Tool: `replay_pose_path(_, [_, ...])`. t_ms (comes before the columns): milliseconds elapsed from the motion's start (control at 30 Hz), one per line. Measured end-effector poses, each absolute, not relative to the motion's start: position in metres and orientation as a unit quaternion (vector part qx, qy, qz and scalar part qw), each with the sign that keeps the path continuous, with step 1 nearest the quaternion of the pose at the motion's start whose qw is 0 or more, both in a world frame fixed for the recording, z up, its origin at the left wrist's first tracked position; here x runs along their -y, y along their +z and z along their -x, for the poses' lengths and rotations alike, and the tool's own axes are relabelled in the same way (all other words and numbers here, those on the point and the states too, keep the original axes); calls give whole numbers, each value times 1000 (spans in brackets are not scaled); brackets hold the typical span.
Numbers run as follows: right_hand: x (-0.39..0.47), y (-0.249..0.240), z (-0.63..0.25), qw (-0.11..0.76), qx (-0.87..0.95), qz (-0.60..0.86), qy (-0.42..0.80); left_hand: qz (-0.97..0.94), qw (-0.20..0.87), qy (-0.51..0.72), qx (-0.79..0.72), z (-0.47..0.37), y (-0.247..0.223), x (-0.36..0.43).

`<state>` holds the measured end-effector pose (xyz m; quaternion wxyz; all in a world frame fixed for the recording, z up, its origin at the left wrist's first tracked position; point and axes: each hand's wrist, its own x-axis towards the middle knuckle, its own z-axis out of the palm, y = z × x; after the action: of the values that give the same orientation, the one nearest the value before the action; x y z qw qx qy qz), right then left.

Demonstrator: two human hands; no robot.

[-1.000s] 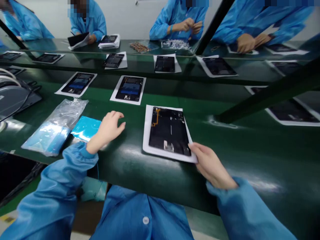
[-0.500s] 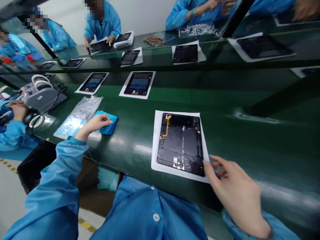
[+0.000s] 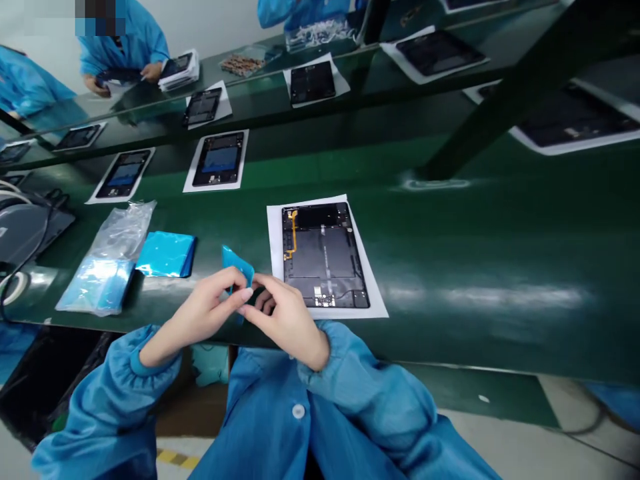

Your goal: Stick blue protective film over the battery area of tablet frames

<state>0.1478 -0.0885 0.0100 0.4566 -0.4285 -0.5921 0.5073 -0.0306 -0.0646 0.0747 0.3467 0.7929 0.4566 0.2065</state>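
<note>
Both hands meet over the bench's near edge, left of an opened black tablet (image 3: 325, 257) lying on white paper (image 3: 370, 293). Between thumb and fingers my left hand (image 3: 213, 303) pinches a thin blue film sheet (image 3: 237, 262), which stands up above the fingertips. The fingertips of my right hand (image 3: 285, 313) close on the film's right edge, close to the left thumb. An orange flex cable runs down the tablet's left side. To the left lies a stack of blue film (image 3: 166, 254), beside a clear plastic bag (image 3: 107, 260) holding more blue pieces.
More tablets on paper lie farther back, including one (image 3: 219, 160) behind the film stack. A dark slanted post (image 3: 480, 120) meets the green bench (image 3: 475, 253) at the right. Grey equipment (image 3: 30, 230) with cables is at far left. A person (image 3: 123, 47) works across the bench.
My left hand has left the blue stack with a film sheet and moved right. My right hand has left the tablet's lower right corner and come to the film. The view has shifted right.
</note>
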Motion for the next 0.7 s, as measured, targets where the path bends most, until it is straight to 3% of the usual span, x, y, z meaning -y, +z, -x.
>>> replay_pose_path(333, [88,-10,-174,491,495,420,581,-813,376,171,-410,27,65,53])
replay_pose_path(433, [92,-4,-181,538,470,496,494,-823,286,204,-447,46,70,40])
replay_pose_path(533, [111,5,-175,582,502,514,381,-786,125,290,-532,85,77,11])
replay_pose_path(600, [133,4,-154,569,593,429,375,-745,49,338,-573,113,80,-10])
replay_pose_path(700, [169,-19,-95,483,722,268,418,-731,18,372,-572,140,84,-27])
